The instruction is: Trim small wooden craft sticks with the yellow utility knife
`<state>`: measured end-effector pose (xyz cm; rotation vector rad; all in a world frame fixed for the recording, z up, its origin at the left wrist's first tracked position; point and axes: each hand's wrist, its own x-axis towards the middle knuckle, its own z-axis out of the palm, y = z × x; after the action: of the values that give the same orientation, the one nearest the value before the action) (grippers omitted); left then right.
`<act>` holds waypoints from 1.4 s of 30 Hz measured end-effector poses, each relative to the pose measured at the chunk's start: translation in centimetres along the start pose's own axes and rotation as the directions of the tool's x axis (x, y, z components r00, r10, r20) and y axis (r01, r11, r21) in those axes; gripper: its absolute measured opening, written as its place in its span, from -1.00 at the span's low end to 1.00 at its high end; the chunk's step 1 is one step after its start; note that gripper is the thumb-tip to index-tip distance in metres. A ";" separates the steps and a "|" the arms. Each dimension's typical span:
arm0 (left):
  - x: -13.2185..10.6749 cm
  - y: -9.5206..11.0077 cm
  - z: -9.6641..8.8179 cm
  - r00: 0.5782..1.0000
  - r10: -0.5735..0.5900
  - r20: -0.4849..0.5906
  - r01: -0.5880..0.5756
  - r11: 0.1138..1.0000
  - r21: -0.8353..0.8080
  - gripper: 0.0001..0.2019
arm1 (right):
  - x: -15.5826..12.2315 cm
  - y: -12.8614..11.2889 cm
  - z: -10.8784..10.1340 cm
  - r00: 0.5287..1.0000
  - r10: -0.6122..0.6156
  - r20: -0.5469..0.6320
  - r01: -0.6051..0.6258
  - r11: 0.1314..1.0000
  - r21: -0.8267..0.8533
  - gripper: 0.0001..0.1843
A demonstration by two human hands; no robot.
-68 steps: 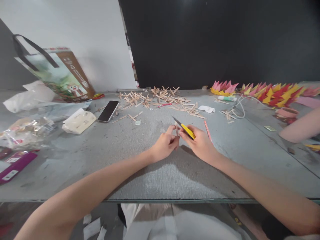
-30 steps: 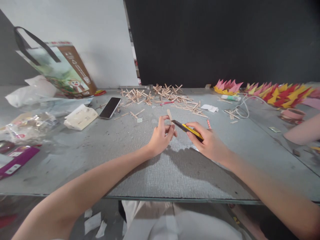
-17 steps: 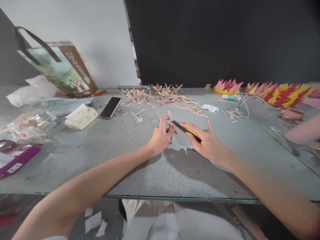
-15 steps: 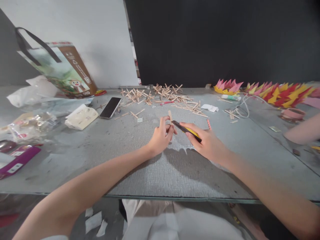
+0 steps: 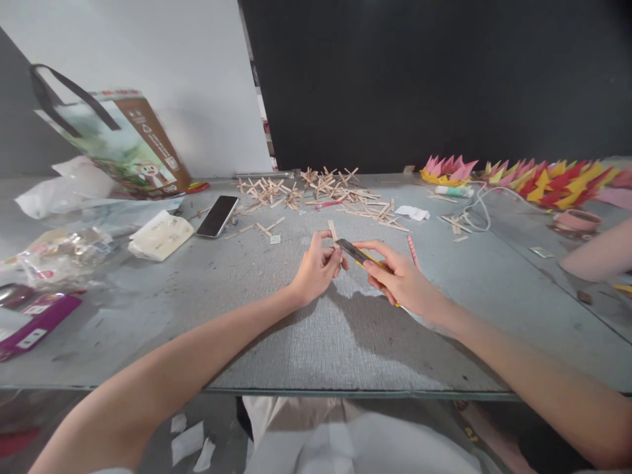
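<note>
My left hand (image 5: pixel 316 271) pinches a short wooden stick (image 5: pixel 333 230) that stands upright above the grey table (image 5: pixel 306 329). My right hand (image 5: pixel 395 280) is wrapped round a yellow and black utility knife (image 5: pixel 356 253). The knife's tip points left and sits right beside the stick and my left fingertips. Both hands hover over the middle of the table, close together.
A pile of wooden sticks (image 5: pixel 320 191) lies at the back, with a phone (image 5: pixel 216 216) and a pale packet (image 5: pixel 158 235) to its left. A paper bag (image 5: pixel 118 141) leans at far left. Folded paper flowers (image 5: pixel 543 178) line the right. Another person's arm (image 5: pixel 597 253) rests at right.
My right hand has turned the knife so less of its yellow side shows, and it has shifted slightly left toward the stick. My left hand keeps the stick upright.
</note>
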<state>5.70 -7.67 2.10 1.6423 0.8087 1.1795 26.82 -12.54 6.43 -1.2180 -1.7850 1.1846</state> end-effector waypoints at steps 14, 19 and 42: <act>0.1 -0.3 0.0 0.999 0.030 -0.027 -0.029 0.998 0.052 -0.71 | 0.2 -0.2 0.4 0.996 0.063 0.066 -0.083 0.928 0.363 -0.52; 0.1 0.1 0.1 0.998 0.039 -0.049 -0.038 0.999 0.012 -0.71 | 0.5 0.0 0.3 0.980 0.117 0.158 -0.190 0.773 0.605 -0.50; -0.3 0.9 0.5 0.993 0.053 -0.105 -0.054 0.999 -0.003 -0.74 | -0.6 1.0 -0.3 0.909 -0.401 -0.115 0.305 0.826 -0.474 -0.51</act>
<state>6.09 -8.45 2.82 1.6168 0.8304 1.3135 27.59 -12.87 5.58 -1.1303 -2.0687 0.4208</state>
